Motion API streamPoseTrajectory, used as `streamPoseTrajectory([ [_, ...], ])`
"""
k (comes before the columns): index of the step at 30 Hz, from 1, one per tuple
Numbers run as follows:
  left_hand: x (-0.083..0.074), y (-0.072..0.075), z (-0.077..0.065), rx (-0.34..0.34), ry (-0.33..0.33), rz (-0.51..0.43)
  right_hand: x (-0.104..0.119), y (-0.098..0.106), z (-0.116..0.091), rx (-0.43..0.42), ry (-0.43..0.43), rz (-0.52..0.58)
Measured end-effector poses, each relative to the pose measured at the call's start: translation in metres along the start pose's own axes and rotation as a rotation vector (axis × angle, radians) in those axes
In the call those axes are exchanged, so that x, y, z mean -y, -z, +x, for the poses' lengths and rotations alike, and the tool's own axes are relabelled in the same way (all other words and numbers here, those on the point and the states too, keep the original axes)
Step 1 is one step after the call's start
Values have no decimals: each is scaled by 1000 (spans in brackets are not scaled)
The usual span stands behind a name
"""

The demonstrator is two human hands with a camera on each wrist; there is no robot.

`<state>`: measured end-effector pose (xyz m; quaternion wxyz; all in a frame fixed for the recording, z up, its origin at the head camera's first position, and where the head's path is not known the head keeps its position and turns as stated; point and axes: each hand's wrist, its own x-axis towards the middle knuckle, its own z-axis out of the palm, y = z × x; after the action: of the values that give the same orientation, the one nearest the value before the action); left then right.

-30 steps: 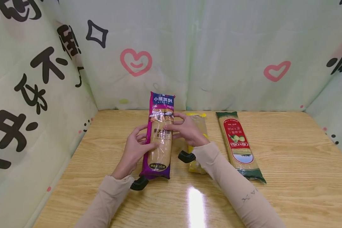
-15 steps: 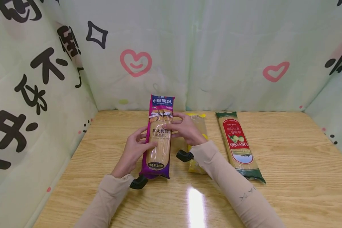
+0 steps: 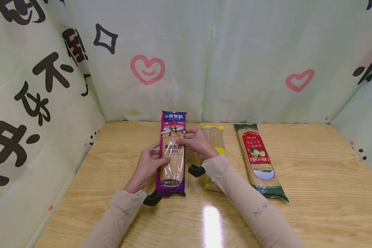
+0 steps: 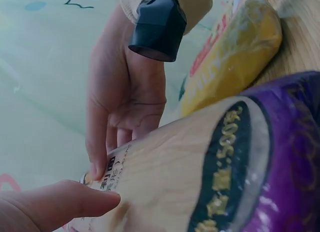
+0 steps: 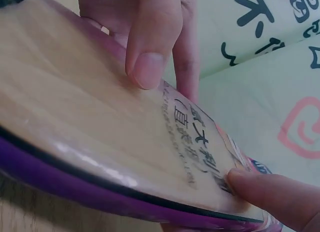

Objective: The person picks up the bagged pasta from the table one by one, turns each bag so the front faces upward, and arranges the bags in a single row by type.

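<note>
A purple pack of spaghetti [image 3: 172, 168] with a clear window is held between both hands, its printed front facing up. My left hand [image 3: 145, 167] grips its left edge, thumb over the window and fingers at the side and underneath. On the opposite edge, higher up, my right hand [image 3: 200, 142] pinches it with the thumb on top. The left wrist view shows the pack [image 4: 165, 157] close up, with the right hand [image 4: 127, 87] beyond it. In the right wrist view the left thumb [image 5: 150, 67] presses the window; the fingers under the pack are mostly hidden.
Partly behind the right wrist, a yellow pack of pasta [image 3: 213, 133] lies on the wooden table [image 3: 322, 172]. Further right is a green-ended spaghetti pack [image 3: 260, 158] with a red label. A printed curtain [image 3: 245, 62] closes off the back and sides.
The top end of the purple pack has come down toward the table, and the pack looks shorter in view. Both hands keep their hold; the right one has shifted slightly left and down.
</note>
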<state>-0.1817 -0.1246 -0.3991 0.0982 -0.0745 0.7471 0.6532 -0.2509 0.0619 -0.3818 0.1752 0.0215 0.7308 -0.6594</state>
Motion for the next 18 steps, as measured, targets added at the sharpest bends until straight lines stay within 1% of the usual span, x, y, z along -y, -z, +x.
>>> streamPoseTrajectory([
  [4, 5, 1, 5, -3, 7, -3, -1, -2, 4, 10, -1, -15],
  [11, 11, 2, 12, 4, 39, -15, -5, -4, 9, 41, -23, -45],
  [14, 14, 3, 13, 26, 28, -22, -7, -4, 10, 41, -22, -60],
  [18, 17, 5, 13, 51, 19, -41, -9, -6, 11, 54, -31, -115],
])
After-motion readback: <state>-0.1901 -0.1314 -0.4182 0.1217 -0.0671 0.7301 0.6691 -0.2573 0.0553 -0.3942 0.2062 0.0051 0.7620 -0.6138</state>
